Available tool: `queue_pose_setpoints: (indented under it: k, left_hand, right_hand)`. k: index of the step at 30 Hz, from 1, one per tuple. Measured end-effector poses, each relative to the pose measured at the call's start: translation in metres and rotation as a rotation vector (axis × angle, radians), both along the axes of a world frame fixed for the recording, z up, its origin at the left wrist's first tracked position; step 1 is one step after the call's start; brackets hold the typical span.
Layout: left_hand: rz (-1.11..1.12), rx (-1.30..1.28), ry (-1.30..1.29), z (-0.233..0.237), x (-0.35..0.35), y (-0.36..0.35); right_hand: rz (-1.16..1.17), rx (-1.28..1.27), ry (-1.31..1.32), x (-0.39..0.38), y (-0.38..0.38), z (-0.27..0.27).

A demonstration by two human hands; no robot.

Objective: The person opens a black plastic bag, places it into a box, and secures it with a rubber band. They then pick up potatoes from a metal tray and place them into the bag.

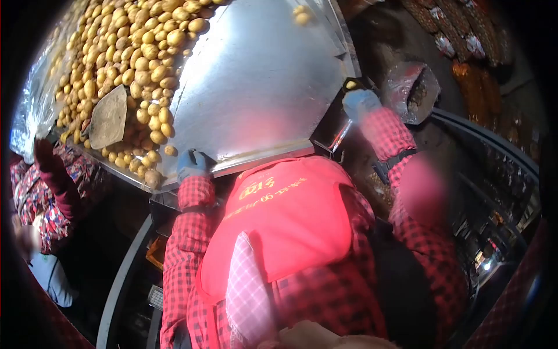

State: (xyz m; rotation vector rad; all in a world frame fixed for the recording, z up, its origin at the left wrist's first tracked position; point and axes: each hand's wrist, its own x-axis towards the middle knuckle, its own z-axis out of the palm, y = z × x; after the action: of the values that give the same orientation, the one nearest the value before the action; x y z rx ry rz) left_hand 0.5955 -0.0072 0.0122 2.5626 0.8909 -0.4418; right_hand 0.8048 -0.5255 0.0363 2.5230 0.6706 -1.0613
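A sloped metal sorting table [250, 75] stands in front of me, with a heap of potatoes [133, 46] over its left side. My left hand [193, 164], in a blue-grey glove with dark fingertips, is curled at the table's near rim, close to the lowest potatoes. My right hand [360, 106], in a blue glove, is over a dark metal chute [332, 125] at the table's right corner. A single potato [351, 85] shows just beyond its fingers. Blur hides how those fingers are set and whether they hold anything.
A flat, worn scoop-like board [108, 118] lies against the heap. Two blurred potatoes [301, 15] are at the table's far end. Another person's sleeve [58, 180] is at left. A plastic-lined container [411, 93], a curved metal rail [488, 139] and filled net sacks [459, 26] are at right.
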Motion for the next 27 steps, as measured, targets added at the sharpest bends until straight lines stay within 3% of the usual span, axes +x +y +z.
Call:
queue_pose_setpoints:
  k: [1,3,6,7,10,14,23,27]
  left_hand:
    - [0.014,-0.021,-0.003,0.000,0.000,0.000]
    - [-0.003,-0.009,-0.006,0.012,0.004,-0.009]
    - [-0.008,0.005,-0.023,0.008,0.002,-0.007]
    - [-0.017,0.010,-0.026,0.008,0.003,-0.007]
    - [-0.039,0.035,-0.027,-0.001,-0.003,-0.001]
    - [-0.036,0.012,-0.066,-0.006,-0.004,0.000]
    - [0.008,-0.027,-0.078,-0.005,-0.005,0.001]
    - [0.048,0.019,-0.042,0.015,0.005,-0.014]
  right_hand:
    - [-0.015,-0.001,0.000,-0.017,-0.012,-0.008]
    - [0.402,0.211,-0.059,-0.057,-0.046,-0.043]
    - [0.383,0.126,0.008,-0.101,-0.035,-0.087]
    - [0.374,0.130,0.004,-0.101,-0.030,-0.091]
    - [0.109,-0.131,0.350,-0.089,-0.021,-0.112]
    - [0.045,-0.192,0.405,-0.083,-0.029,-0.125]
    - [0.082,-0.223,0.420,-0.081,-0.025,-0.118]
    - [0.123,-0.191,0.385,-0.056,-0.010,-0.083]
